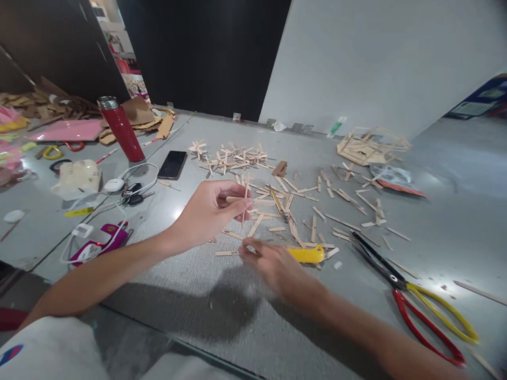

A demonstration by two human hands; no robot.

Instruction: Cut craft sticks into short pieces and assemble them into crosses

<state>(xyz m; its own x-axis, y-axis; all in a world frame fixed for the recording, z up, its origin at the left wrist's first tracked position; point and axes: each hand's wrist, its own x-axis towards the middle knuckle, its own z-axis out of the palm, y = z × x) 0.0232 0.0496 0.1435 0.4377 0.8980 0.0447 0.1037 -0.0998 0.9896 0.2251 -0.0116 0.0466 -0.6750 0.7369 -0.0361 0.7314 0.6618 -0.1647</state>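
Note:
My left hand (219,211) is raised over the table, with thumb and fingers closed around a thin wooden craft stick (246,198) held upright. Another stick seems to cross it between the fingers. My right hand (273,264) is low at the tabletop, slightly blurred, its fingertips pinched at the right end of a flat wooden stick (225,254). Just beyond that hand is a yellow tool handle (307,255), partly hidden. Many loose stick pieces (295,229) surround both hands, and a yellow-and-black cutter knife (279,205) rests among them.
Large scissors (396,279) with red and yellow handles lie at right. Behind are a pile of joined sticks (237,158) and a stick framework (370,148). On the left stand a red bottle (122,129), a phone (172,164), keys (134,195) and a purple device (103,243) with cable.

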